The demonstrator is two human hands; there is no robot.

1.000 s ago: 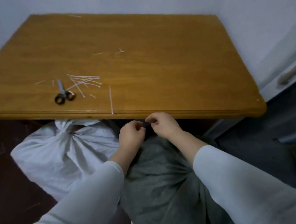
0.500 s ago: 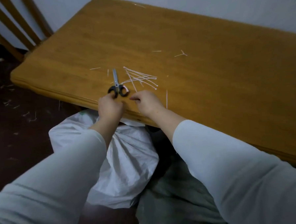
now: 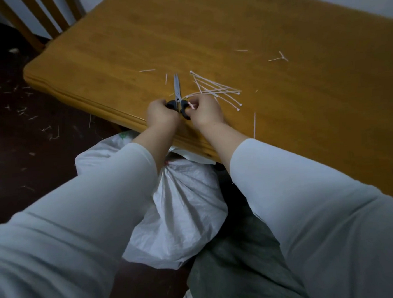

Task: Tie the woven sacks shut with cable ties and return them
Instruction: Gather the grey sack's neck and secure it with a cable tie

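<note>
At the near tabletop edge, both hands are on the scissors [image 3: 177,97]. Left hand [image 3: 160,115] has its grip clenched on the black handle loop. Right hand [image 3: 206,113] is at the other loop; can't tell if its grip holds the handle or pinches the pale tie piece at its fingertips.

Blades are closed and point away across the tabletop [image 3: 280,112]. Loose cable ties [image 3: 215,91] lie just beside the right hand.

Risks, my read:
- two hands on one handle: a fumble drops the scissors off the edge onto the sacks below.
- the right wrist sweeps the ties, scattering them or knocking some to the floor [image 3: 32,157], already littered with offcuts.
- the white sack [image 3: 185,217], neck bunched, sits under the edge, the grey sack [image 3: 238,272] beside it; falling blades could puncture the weave.
</note>
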